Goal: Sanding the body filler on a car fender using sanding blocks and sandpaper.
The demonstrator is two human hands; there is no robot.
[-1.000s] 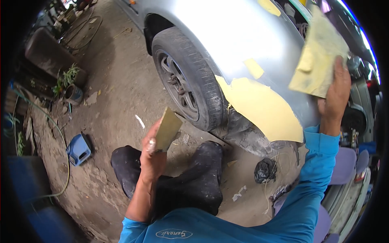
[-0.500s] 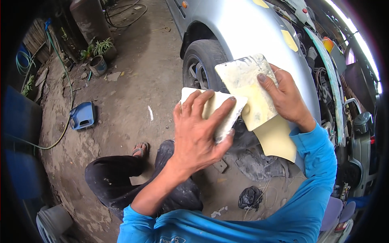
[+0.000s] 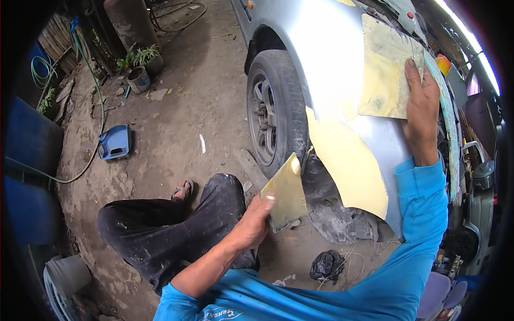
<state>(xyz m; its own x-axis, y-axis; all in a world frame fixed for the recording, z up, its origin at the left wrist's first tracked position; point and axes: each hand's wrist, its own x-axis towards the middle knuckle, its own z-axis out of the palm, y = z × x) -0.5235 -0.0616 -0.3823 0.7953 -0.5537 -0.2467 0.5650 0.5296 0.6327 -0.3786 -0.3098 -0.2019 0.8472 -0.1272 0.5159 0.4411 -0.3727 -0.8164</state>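
Observation:
My right hand [image 3: 421, 109] grips a large putty-smeared plate [image 3: 388, 69] over the silver front fender [image 3: 294, 29] at upper right; whether the plate touches the metal, I cannot tell. My left hand [image 3: 253, 224] holds a thinner-looking spreader plate [image 3: 284, 195], tilted, with a pale dab near its top corner, lower down by the front tire [image 3: 293, 107]. A large pale-yellow filler patch [image 3: 348, 166] covers the fender's lower part behind the wheel arch's edge.
A blue plastic container [image 3: 115, 142], a hose [image 3: 75, 176] and potted plants [image 3: 140, 75] are at left. A black bag [image 3: 327, 266] lies below the fender. The car's engine bay, another vehicle [image 3: 476, 214] and purple chairs [image 3: 432, 294] are at right. My legs [image 3: 160, 230] are folded below.
Half a second ago both plates were together before me; now the right one is raised to the upper right and the left one lowered, as they stood apart one second ago.

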